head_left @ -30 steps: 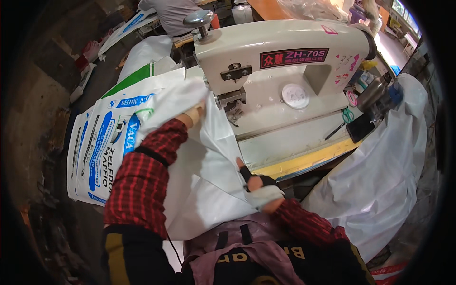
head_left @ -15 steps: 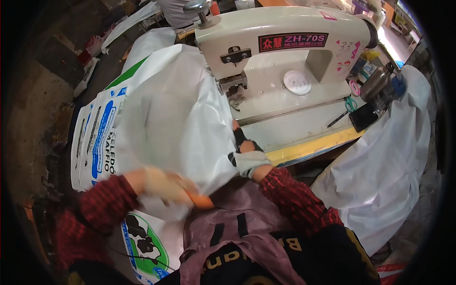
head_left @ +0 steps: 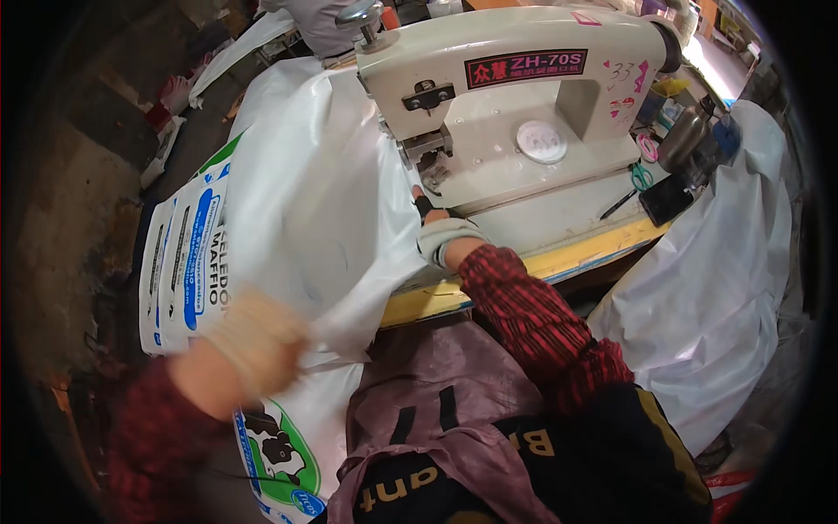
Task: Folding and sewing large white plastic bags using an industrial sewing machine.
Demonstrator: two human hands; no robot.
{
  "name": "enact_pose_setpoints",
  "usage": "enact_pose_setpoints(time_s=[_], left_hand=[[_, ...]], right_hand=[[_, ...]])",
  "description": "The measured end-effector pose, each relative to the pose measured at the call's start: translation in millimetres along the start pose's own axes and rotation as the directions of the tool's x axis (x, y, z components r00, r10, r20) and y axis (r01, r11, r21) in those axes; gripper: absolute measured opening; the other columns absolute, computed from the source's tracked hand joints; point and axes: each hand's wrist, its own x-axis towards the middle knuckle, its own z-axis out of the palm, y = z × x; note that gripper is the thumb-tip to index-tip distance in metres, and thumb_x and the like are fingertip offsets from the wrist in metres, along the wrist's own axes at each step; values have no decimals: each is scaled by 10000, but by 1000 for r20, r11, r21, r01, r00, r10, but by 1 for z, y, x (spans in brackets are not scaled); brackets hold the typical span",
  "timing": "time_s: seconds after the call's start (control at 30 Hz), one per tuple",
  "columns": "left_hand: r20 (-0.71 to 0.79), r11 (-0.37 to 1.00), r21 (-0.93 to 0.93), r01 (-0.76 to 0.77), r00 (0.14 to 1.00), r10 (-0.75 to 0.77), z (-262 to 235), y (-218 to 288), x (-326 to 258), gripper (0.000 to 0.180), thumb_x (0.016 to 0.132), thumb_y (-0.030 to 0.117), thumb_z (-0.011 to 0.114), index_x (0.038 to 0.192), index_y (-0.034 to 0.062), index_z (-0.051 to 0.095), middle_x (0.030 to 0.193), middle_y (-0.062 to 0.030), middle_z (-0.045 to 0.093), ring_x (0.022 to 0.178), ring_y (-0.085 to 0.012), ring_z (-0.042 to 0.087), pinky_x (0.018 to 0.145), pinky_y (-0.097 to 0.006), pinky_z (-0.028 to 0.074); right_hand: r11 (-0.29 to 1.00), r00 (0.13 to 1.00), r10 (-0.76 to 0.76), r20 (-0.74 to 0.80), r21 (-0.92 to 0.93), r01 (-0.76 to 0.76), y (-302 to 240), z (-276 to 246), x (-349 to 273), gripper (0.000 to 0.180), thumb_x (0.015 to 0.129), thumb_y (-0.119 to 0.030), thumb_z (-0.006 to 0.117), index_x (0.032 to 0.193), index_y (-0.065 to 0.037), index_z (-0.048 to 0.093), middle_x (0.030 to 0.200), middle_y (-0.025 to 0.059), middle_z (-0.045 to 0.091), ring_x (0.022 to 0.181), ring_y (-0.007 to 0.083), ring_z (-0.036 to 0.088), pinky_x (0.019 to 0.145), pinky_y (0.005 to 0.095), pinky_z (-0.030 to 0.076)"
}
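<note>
A large white woven plastic bag [head_left: 301,201], printed in blue, black and green, lies under the head of a cream industrial sewing machine [head_left: 515,96]. Its edge runs along the needle area [head_left: 428,162]. There, my right hand [head_left: 443,229], in a light work glove with the fingertips bare, is closed on that edge just below the presser foot; its palm side is hidden. My left hand [head_left: 253,345], in a pale glove, is over the bag's near part at lower left. Motion smears its fingers, so their grip does not show.
On the machine table, with its yellow front edge [head_left: 576,249], lie a black phone [head_left: 668,206], teal scissors [head_left: 642,177], a pen [head_left: 618,204] and a metal bottle [head_left: 688,135]. More white bag material [head_left: 698,288] hangs at the right. Someone in grey [head_left: 325,26] is at the far side.
My right hand has moved slightly up and left, along with the bag's edge. My left hand has swung left and is still blurred. More of the yellow table edge now shows.
</note>
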Motion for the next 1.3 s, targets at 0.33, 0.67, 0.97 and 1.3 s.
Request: enact_pose_setpoints(time_s=[0.33, 0.67, 0.97, 1.3], left_hand=[[265, 834, -394, -385, 822, 504, 37, 116, 70, 116, 650, 181, 582, 711, 98, 635, 714, -129, 624, 689, -340, 600, 594, -398, 477], [160, 727, -452, -518, 754, 637, 43, 121, 88, 123, 598, 198, 606, 578, 80, 575, 612, -127, 575, 606, -339, 558, 574, -385, 451], [176, 843, -317, -435, 847, 503, 31, 100, 106, 157, 605, 278, 600, 587, 122, 612, 568, -111, 570, 567, -318, 564, 516, -367, 435], [219, 978, 104, -180, 964, 154, -78, 40, 50, 203, 694, 306, 564, 594, 136, 614, 568, -53, 577, 594, -235, 556, 705, -434, 332]], right_hand=[[979, 986, -168, -3, -116, 166, 29, 67, -55, 514, 758, -203, 488, 1246, -65, 399, 829, 252, 600, 790, 403, 588, 689, 439, 469], [991, 973, -124, -192, -63, 114, 4, 17, -58, 267, 789, -217, 474, 928, -32, 606, 730, 212, 611, 681, 368, 606, 579, 422, 488], [996, 985, -55, -161, -71, 44, 9, 40, -35, 547, 769, -232, 518, 1248, -80, 304, 804, 217, 609, 705, 375, 601, 590, 431, 486], [974, 974, -196, 115, -90, 207, 35, 53, -67, 673, 799, -241, 478, 1371, -141, 138, 837, 259, 593, 759, 418, 589, 610, 463, 468]])
